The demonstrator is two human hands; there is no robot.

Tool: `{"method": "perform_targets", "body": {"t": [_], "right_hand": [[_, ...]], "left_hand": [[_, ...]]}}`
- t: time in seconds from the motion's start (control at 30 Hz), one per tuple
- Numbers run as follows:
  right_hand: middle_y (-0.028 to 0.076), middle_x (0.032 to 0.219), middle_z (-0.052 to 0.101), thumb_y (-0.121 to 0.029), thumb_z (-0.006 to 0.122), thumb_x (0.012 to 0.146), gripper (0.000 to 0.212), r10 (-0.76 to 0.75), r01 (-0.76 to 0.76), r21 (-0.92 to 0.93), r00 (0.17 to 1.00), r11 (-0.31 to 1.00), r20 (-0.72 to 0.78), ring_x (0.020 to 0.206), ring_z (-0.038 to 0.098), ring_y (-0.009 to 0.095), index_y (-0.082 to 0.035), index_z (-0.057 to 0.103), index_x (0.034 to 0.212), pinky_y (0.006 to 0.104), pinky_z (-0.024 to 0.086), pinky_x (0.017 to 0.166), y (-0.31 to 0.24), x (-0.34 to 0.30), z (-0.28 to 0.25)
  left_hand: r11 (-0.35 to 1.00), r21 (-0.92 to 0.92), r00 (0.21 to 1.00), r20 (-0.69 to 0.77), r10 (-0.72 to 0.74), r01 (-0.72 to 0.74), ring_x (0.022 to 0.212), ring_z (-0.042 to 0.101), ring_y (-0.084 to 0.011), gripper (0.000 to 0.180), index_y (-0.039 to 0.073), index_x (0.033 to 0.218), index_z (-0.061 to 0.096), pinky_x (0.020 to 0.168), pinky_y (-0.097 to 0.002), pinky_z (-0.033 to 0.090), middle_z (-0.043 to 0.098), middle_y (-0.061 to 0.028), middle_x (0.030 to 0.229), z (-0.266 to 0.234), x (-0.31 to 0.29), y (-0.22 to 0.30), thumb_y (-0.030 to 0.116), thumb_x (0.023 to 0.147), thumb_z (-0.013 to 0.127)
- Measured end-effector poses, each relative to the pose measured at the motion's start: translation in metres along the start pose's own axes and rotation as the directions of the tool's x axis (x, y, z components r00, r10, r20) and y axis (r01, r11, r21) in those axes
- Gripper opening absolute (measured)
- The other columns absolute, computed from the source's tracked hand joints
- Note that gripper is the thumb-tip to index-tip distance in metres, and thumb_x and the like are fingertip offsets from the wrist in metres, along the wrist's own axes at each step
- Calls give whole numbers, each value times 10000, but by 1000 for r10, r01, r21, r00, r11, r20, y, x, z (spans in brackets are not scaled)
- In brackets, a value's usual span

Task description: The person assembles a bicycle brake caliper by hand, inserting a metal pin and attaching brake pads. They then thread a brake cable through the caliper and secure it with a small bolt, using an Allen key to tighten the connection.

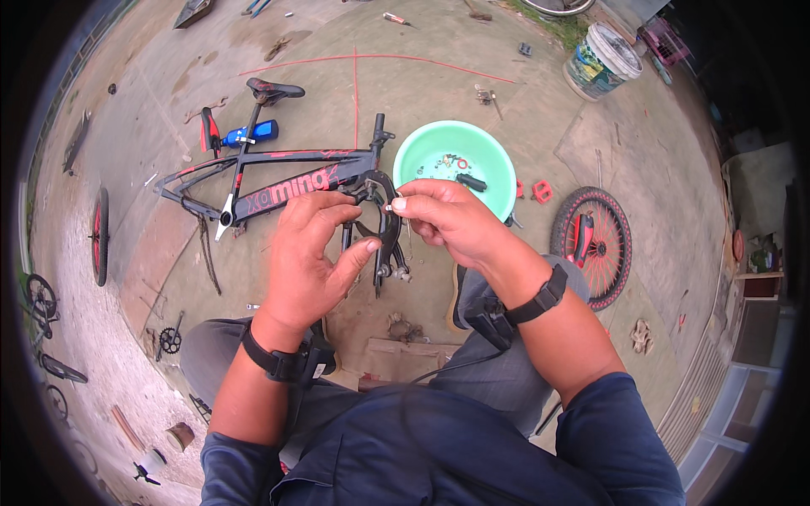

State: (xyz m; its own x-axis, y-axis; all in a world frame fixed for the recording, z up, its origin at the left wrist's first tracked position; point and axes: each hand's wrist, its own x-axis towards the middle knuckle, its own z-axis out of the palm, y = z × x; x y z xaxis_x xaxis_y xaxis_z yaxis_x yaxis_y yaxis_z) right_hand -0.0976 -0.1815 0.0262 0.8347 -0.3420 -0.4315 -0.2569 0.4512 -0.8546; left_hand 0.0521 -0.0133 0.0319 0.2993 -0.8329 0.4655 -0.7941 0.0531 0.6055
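Observation:
In front of me is a black curved bicycle part, with an arch at its top and legs running down; it looks like a fork. My left hand has its fingers and thumb curled at the near left side of this part. With thumb and forefinger, my right hand pinches a small silver piece against its right side. Too little of that piece shows to name it. Beyond lies a dark bicycle frame with red lettering and a saddle, on its side on the ground.
A light green basin with small parts stands beyond my right hand. Right of it are red pedals and a red-spoked wheel. A blue bottle is by the frame. Further off stands a paint bucket; a crankset lies left.

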Motion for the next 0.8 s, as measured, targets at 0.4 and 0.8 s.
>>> {"method": "perform_targets", "body": {"t": [0.4,0.8], "right_hand": [[-70,677,471,-293,705,896,187,-41,42,95,999,995,-12,581,419,36,-112,659,891,216,262,479,2,-7,-4],[-76,686,475,-291,689,887,194,-82,78,139,996,987,23,552,378,38,-98,688,909,230,244,460,6,-10,-11]], "left_hand": [[944,-178,959,88,-268,280,977,637,-275,270,-5,1050,669,856,-360,495,687,-131,991,26,-7,36,149,847,758],[851,-234,880,191,-434,471,884,616,-130,267,-12,1123,667,832,-306,501,713,-72,993,29,-1,50,119,895,713]]}}
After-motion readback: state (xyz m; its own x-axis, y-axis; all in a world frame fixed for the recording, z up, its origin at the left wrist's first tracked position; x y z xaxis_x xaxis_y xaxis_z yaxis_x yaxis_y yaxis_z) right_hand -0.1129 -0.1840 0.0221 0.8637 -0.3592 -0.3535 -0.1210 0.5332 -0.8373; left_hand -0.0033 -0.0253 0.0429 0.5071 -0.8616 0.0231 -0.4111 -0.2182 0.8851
